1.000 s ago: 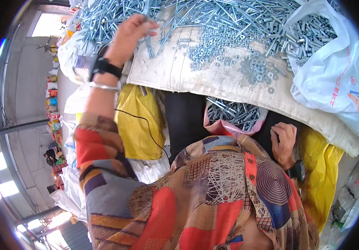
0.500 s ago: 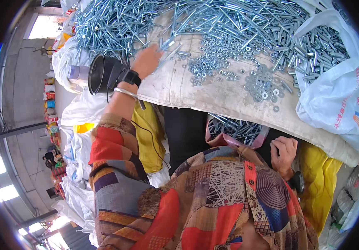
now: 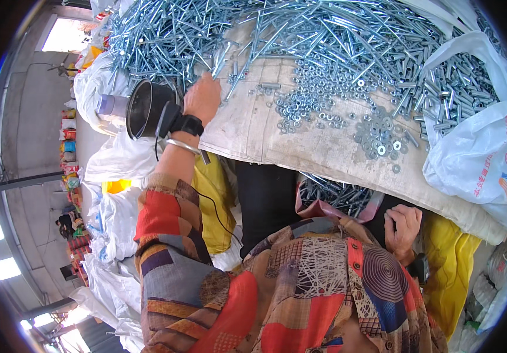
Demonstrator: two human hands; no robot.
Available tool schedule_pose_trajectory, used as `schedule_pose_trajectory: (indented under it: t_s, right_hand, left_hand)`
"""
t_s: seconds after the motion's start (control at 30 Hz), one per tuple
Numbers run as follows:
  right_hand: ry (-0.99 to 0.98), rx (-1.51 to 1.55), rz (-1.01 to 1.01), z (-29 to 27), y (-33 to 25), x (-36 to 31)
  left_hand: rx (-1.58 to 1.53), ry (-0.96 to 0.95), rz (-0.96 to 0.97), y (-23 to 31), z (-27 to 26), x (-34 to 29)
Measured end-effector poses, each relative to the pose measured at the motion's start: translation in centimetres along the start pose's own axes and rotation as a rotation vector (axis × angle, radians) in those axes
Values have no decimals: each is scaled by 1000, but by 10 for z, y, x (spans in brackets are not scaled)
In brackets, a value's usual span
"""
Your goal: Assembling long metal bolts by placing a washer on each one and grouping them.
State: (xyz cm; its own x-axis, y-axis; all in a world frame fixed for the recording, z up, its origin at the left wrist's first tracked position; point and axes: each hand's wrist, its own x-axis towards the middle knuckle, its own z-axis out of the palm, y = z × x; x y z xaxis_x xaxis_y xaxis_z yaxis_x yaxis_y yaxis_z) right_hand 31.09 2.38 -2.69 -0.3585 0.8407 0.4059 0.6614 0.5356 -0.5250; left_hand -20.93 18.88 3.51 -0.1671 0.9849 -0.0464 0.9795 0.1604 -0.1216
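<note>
Left hand: over the worktop's (image 3: 253,130) near left part, back of the left hand (image 3: 202,99) up, fingertips toward the thin bolts (image 3: 165,47) at the pile's edge — whether they pinch one I cannot tell.
Right hand: low at the person's right thigh, the right hand's (image 3: 403,226) fingers bent, palm hidden; I cannot tell if it is closed on anything.
Bolts: heaped at the worktop's far left, strewn along its far side.
Nuts: a loose patch of nuts (image 3: 306,88) mid-worktop, right of the left hand.
Washers: flat washers (image 3: 377,132), right of the nuts and nearer the person.
Tubes: short tubes (image 3: 462,82) at far right, beside a white bag (image 3: 471,156).
Lap: a pink bag (image 3: 315,210) between the thighs — metal pieces (image 3: 339,197) inside.
Left wrist: dark watch (image 3: 190,125), pale bracelet (image 3: 183,146).
</note>
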Motion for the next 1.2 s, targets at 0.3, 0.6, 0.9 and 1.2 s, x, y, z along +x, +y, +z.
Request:
schedule_pose_trajectory:
  t_s: [0.3, 0.6, 0.9, 1.2]
  right_hand:
    - [1, -12, 15, 0, -2, 4]
    - [-2, -12, 13, 0, -2, 6]
    - [-14, -20, 11, 1, -2, 8]
    - [-20, -20, 22, 3, 2, 5]
  left_hand:
    - [-96, -169, -299, -1, 10, 34]
    - [-1140, -406, -627, -16, -14, 14]
    - [-571, -197, -162, 15, -7, -1]
    - [-122, -43, -104, 49, 13, 19]
